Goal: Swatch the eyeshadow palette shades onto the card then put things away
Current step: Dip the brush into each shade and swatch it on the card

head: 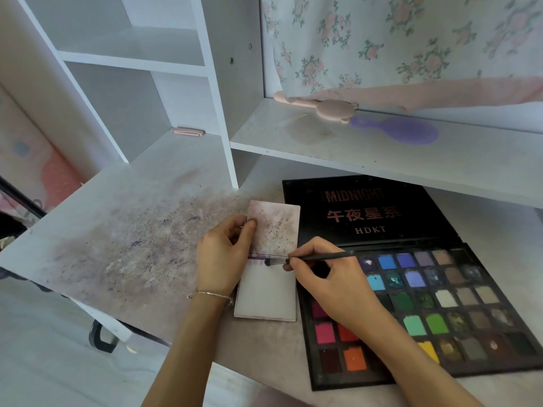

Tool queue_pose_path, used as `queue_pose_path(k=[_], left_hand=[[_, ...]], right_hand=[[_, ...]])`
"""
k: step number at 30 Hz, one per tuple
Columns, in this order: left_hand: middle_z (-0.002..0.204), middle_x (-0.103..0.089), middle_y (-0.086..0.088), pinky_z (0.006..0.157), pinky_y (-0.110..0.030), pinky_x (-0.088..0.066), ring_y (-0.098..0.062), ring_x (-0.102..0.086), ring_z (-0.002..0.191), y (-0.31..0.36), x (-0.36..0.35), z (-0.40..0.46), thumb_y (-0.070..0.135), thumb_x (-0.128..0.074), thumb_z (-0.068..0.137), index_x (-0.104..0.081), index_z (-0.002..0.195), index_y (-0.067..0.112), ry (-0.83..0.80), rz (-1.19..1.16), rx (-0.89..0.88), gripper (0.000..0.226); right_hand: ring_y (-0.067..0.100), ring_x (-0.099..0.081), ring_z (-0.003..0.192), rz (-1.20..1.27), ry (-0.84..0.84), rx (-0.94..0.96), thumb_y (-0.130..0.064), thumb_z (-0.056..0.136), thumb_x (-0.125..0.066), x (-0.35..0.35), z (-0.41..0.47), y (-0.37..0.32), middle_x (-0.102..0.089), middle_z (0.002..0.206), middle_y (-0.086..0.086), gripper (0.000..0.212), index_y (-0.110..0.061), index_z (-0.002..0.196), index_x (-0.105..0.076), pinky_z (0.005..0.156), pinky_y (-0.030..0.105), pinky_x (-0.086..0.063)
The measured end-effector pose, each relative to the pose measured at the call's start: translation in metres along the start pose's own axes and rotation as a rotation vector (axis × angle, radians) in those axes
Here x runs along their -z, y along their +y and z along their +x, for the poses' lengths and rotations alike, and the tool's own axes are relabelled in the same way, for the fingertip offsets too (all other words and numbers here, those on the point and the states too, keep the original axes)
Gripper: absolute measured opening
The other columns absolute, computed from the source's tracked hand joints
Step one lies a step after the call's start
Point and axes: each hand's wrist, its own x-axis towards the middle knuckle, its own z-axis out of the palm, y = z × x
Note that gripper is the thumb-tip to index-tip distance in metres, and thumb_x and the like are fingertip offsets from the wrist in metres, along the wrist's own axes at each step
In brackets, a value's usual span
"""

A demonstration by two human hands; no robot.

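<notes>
From the head view, looking down over the person's arms, the card (269, 277) lies flat on the powder-stained desk (123, 236), just left of the open eyeshadow palette (411, 304), whose black lid (364, 212) leans back under the shelf. The left hand (224, 257) pins the card's left edge, thumb and fingers curled onto it near the middle. The right hand (326, 277) pinches a thin dark brush (305, 259) like a pencil, its tip touching the card close to a crease or line across the middle, where a faint purple smear shows. The upper half of the card is already dusted and speckled; the lower half looks nearly bare.

To my eye this is a purple swatch going down. It would go best with short, even strokes kept to one small patch, the holding hand staying firm so the card does not slide, and the clean lower area saved for the many pans not yet shown. Loose powder already covers the desk, so a light touch seems wise.

On the shelf behind sit a pink bear-shaped item (329, 108) and a purple hairbrush (402, 129).
</notes>
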Motion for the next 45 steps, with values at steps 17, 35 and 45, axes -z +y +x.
queue_pose_path(k=[17,35,45], left_hand=[[0.078,-0.070,-0.007,0.074,-0.044,-0.053,-0.025,-0.066,0.078,0.000,0.000,-0.001,0.022,-0.060,0.087,-0.068,0.086,0.013,0.001,0.006,0.004,0.012],[0.078,-0.069,-0.006,0.073,-0.043,-0.054,-0.024,-0.066,0.077,-0.002,0.000,0.000,0.022,-0.060,0.087,-0.068,0.088,0.012,0.002,0.009,-0.009,0.013],[0.076,-0.069,-0.003,0.071,-0.035,-0.053,-0.019,-0.063,0.071,-0.001,0.001,0.000,0.023,-0.059,0.087,-0.068,0.089,0.013,-0.007,0.022,-0.005,0.013]], right_hand=[[-0.001,-0.062,0.081,-0.017,-0.022,0.006,-0.014,0.084,-0.059,0.001,0.001,0.002,-0.069,0.079,-0.007,0.014,-0.027,0.078,-0.061,0.071,0.008,-0.047],[-0.003,-0.061,0.081,-0.045,-0.021,0.027,-0.015,0.085,-0.058,0.000,0.002,0.005,-0.068,0.080,-0.010,0.016,-0.030,0.080,-0.059,0.071,0.006,-0.046],[0.006,-0.067,0.084,0.175,0.188,0.097,-0.003,0.087,-0.054,0.020,0.000,0.001,-0.071,0.085,-0.012,0.029,-0.030,0.088,-0.066,0.075,0.015,-0.051]])
